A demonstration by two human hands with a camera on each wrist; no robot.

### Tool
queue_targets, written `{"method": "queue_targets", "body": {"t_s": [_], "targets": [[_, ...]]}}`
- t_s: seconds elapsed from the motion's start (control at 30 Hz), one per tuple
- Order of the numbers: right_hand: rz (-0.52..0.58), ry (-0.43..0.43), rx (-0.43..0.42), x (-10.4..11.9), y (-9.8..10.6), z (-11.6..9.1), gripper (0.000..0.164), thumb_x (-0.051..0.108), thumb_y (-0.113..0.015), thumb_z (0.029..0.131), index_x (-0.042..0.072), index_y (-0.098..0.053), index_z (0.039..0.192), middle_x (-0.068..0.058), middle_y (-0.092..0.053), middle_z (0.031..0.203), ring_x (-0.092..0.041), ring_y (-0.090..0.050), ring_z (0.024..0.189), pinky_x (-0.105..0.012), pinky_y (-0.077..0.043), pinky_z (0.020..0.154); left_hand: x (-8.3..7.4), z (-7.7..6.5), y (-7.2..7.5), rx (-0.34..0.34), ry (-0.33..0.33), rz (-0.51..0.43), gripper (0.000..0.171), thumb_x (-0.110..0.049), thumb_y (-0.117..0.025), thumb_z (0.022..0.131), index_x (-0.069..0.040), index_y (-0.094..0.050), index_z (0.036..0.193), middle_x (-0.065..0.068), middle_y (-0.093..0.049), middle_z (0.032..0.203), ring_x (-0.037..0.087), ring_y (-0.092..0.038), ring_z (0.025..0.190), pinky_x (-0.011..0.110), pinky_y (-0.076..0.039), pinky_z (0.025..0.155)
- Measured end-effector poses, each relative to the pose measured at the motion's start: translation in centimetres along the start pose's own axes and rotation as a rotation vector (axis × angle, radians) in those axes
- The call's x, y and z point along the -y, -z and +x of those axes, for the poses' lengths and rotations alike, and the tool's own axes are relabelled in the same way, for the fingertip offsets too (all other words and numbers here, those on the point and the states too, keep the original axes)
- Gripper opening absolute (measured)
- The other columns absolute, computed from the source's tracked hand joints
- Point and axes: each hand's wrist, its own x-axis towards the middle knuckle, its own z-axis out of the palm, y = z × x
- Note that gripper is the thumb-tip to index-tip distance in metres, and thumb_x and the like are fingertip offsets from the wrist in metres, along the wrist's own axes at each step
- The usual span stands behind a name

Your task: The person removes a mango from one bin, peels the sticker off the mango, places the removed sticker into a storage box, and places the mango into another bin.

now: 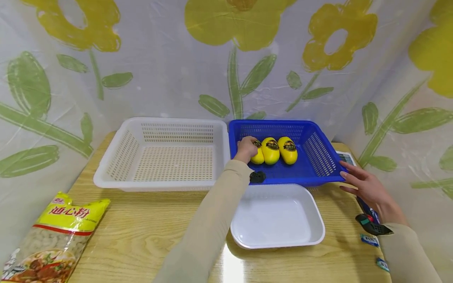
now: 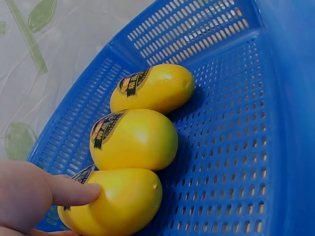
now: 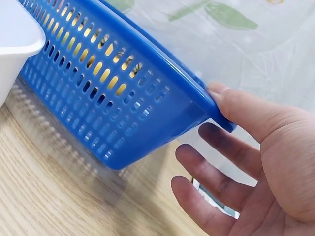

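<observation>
Three yellow mangoes with black labels lie side by side in a blue basket [image 1: 306, 171]: a left mango [image 1: 258, 158], a middle mango [image 1: 270, 154] and a right mango [image 1: 288, 153]. My left hand [image 1: 247, 149] grips the left one; in the left wrist view a finger lies across this mango [image 2: 130, 201], and the hand's other side is mostly out of frame. At the basket's right front corner, my right hand [image 1: 369, 189] holds the rim [image 3: 184, 81], thumb on top and index finger below. Its other fingers spread apart under the rim.
Left of the blue basket stands a white perforated basket [image 1: 170, 184]. In front sits a white tray [image 1: 279, 220]. A pasta bag [image 1: 60, 236] lies at the table's left, small blue packets [image 1: 369, 239] at the right edge. A flowered curtain [image 1: 159, 78] hangs behind.
</observation>
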Motion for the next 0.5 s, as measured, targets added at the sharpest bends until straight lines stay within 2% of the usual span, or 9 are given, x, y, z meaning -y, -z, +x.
{"method": "queue_targets", "body": {"t_s": [0.07, 0.13, 0.2, 0.27, 0.3, 0.37, 0.47, 0.5], "targets": [[-0.002, -0.002, -0.002, -0.01, -0.05, 0.02, 0.058, 0.025, -0.051, 0.103, 0.016, -0.027, 0.155, 0.000, -0.035, 0.140, 0.002, -0.060, 0.104, -0.024, -0.055, 0.084, -0.02, 0.01, 0.02, -0.002, 0.010, -0.006, 0.060, 0.017, -0.048, 0.088, -0.014, -0.056, 0.139, 0.007, -0.033, 0.157, 0.029, -0.003, 0.149, 0.029, -0.030, 0.055], [0.003, -0.002, -0.002, -0.02, -0.11, 0.04, 0.058, 0.024, -0.051, 0.103, 0.016, -0.028, 0.155, -0.003, -0.033, 0.142, 0.002, -0.060, 0.104, -0.024, -0.055, 0.084, -0.02, -0.14, 0.08, -0.009, 0.002, -0.008, 0.057, 0.015, -0.051, 0.089, -0.013, -0.056, 0.138, 0.008, -0.034, 0.156, 0.029, -0.003, 0.149, 0.030, -0.038, 0.062], [0.019, 0.001, -0.002, -0.05, -0.14, 0.07, 0.058, 0.023, -0.051, 0.103, 0.014, -0.028, 0.155, -0.002, -0.034, 0.142, 0.001, -0.061, 0.104, -0.024, -0.055, 0.084, -0.03, -0.37, 0.14, -0.012, -0.015, -0.004, 0.055, 0.013, -0.056, 0.089, -0.011, -0.056, 0.139, 0.009, -0.035, 0.155, 0.031, -0.004, 0.149, 0.032, -0.047, 0.079], [0.022, 0.006, 0.001, -0.06, -0.12, 0.09, 0.058, 0.022, -0.051, 0.103, 0.013, -0.027, 0.155, 0.002, -0.037, 0.139, 0.001, -0.061, 0.104, -0.025, -0.055, 0.084, -0.03, -0.52, 0.22, -0.010, -0.039, 0.021, 0.056, 0.010, -0.060, 0.089, -0.010, -0.053, 0.140, 0.010, -0.037, 0.154, 0.032, -0.007, 0.148, 0.036, -0.043, 0.101], [0.023, 0.007, 0.000, -0.06, -0.11, 0.09, 0.058, 0.022, -0.051, 0.103, 0.012, -0.027, 0.155, 0.004, -0.038, 0.138, 0.000, -0.062, 0.103, -0.025, -0.055, 0.084, -0.03, -0.54, 0.24, -0.005, -0.044, 0.026, 0.057, 0.009, -0.061, 0.089, -0.010, -0.052, 0.141, 0.010, -0.036, 0.154, 0.033, -0.008, 0.148, 0.039, -0.040, 0.106], [0.020, 0.008, 0.000, -0.03, -0.09, 0.07, 0.059, 0.022, -0.051, 0.103, 0.012, -0.027, 0.155, 0.007, -0.040, 0.136, 0.000, -0.062, 0.104, -0.025, -0.055, 0.084, -0.03, -0.53, 0.28, 0.007, -0.044, 0.020, 0.060, 0.009, -0.062, 0.088, -0.010, -0.050, 0.143, 0.011, -0.035, 0.154, 0.033, -0.009, 0.148, 0.041, -0.039, 0.107], [0.014, 0.005, -0.002, 0.06, -0.08, 0.01, 0.059, 0.023, -0.052, 0.102, 0.012, -0.027, 0.155, 0.008, -0.040, 0.136, 0.001, -0.062, 0.103, -0.024, -0.055, 0.084, -0.06, -0.43, 0.29, 0.013, -0.036, -0.024, 0.060, 0.014, -0.059, 0.087, -0.010, -0.052, 0.141, 0.011, -0.034, 0.155, 0.032, -0.006, 0.149, 0.036, -0.047, 0.092], [0.012, 0.004, -0.004, 0.10, -0.09, -0.01, 0.060, 0.023, -0.052, 0.102, 0.012, -0.026, 0.155, 0.008, -0.040, 0.136, 0.001, -0.062, 0.103, -0.024, -0.055, 0.084, -0.07, -0.43, 0.29, 0.008, -0.038, -0.037, 0.058, 0.015, -0.059, 0.086, -0.009, -0.054, 0.139, 0.011, -0.036, 0.153, 0.032, -0.005, 0.149, 0.036, -0.047, 0.092]]}}
